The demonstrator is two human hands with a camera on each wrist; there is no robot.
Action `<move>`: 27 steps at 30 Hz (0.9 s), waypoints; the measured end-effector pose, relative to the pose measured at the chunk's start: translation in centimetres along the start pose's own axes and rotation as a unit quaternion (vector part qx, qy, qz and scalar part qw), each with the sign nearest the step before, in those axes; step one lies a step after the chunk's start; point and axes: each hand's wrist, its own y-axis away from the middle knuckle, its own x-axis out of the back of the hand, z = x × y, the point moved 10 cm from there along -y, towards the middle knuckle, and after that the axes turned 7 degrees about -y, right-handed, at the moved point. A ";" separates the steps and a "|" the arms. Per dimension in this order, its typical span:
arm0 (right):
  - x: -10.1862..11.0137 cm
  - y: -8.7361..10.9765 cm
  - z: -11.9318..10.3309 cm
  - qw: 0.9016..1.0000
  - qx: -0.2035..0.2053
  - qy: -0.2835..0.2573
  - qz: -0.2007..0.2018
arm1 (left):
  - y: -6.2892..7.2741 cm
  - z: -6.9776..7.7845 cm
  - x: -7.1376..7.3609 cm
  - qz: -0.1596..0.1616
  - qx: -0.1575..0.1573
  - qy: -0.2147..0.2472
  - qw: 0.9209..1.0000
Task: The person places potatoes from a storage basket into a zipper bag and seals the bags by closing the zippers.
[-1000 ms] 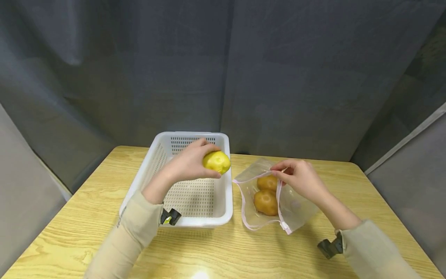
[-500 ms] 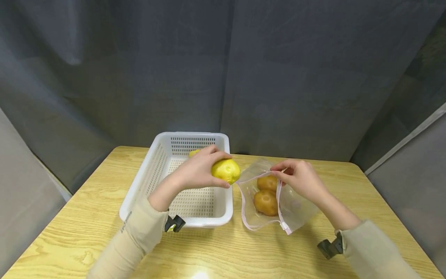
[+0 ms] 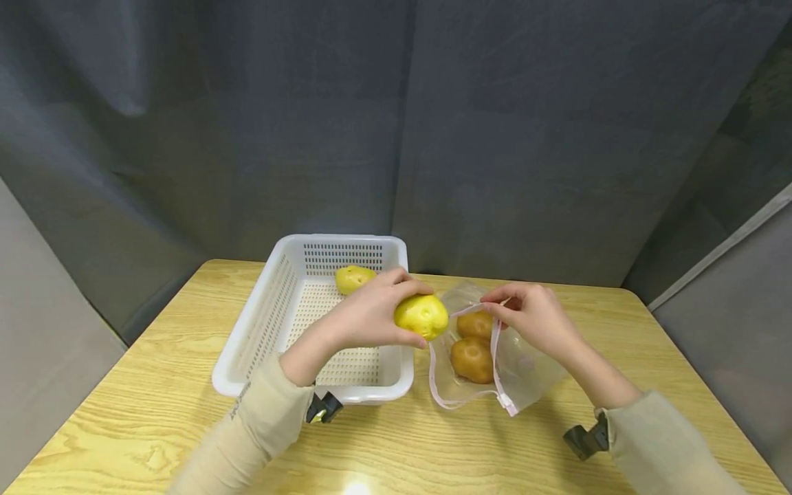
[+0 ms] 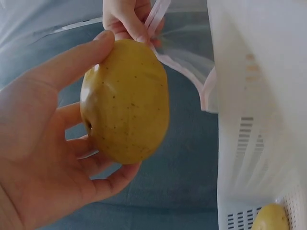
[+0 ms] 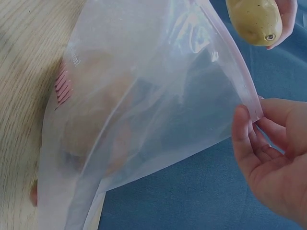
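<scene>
My left hand (image 3: pixel 377 311) grips a yellow potato (image 3: pixel 422 317) between thumb and fingers, above the basket's right rim and beside the bag's mouth. In the left wrist view this potato (image 4: pixel 127 103) shows small dark specks. My right hand (image 3: pixel 535 316) pinches the pink edge of a clear zipper bag (image 3: pixel 526 368), holding its mouth open. Two brown potatoes (image 3: pixel 473 359) lie inside the bag. The right wrist view shows thumb and fingers of the right hand (image 5: pixel 278 153) on the pink zipper strip (image 5: pixel 235 52).
A white perforated basket (image 3: pixel 244 323) stands left of the bag, with another yellow potato (image 3: pixel 354 278) at its back. Both stand on a wooden table (image 3: pixel 396 454), with a dark curtain (image 3: pixel 396 137) behind its far edge.
My left hand has carried the yellow potato right and slightly nearer to me, from over the basket to the bag's mouth, uncovering the basket's other potato. My right hand has stayed still.
</scene>
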 end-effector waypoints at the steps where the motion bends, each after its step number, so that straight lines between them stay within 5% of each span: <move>1: 0.0 0.0 0.0 1.000 0.000 -0.002 0.000 | 0.0 0.2 -0.1 0.000 -0.003 -0.001 1.000; 12: 0.0 -0.1 0.0 1.000 -0.002 -0.013 0.001 | -0.4 2.2 -1.6 -0.008 -0.027 0.009 1.000; 27: 0.8 -0.1 -0.3 1.000 0.004 -0.022 0.013 | -0.9 3.2 -3.4 -0.024 -0.023 0.020 0.999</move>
